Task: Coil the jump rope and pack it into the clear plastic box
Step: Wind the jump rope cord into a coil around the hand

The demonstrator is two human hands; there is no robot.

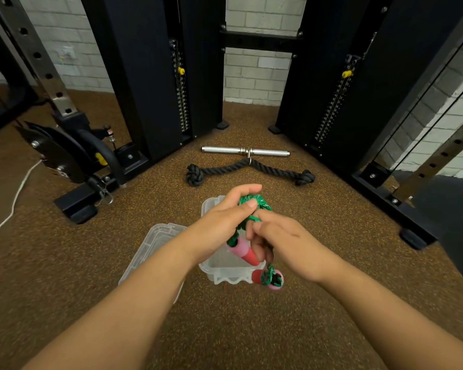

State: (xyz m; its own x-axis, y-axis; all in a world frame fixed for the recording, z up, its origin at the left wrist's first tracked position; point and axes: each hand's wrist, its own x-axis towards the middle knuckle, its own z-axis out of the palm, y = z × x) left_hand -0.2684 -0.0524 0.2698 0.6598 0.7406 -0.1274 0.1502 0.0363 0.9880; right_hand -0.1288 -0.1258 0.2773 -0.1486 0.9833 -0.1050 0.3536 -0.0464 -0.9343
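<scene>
Above the clear plastic box (226, 265) on the floor (251, 329), both hands hold the bundled green jump rope (253, 208). Left hand (225, 220) grips the coil, fingers curled over it. Right hand (281, 244) pinches the rope near one pink handle (242, 251); second handle (269, 280) hangs below. Box lid (150, 249) lies just left of the box.

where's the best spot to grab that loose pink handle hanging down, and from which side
Pinch the pink handle around its round body from the person's right. It hangs free below the right hand, past the near corner of the clear box. The green rope knots round it, so grip the bare pink.
</scene>
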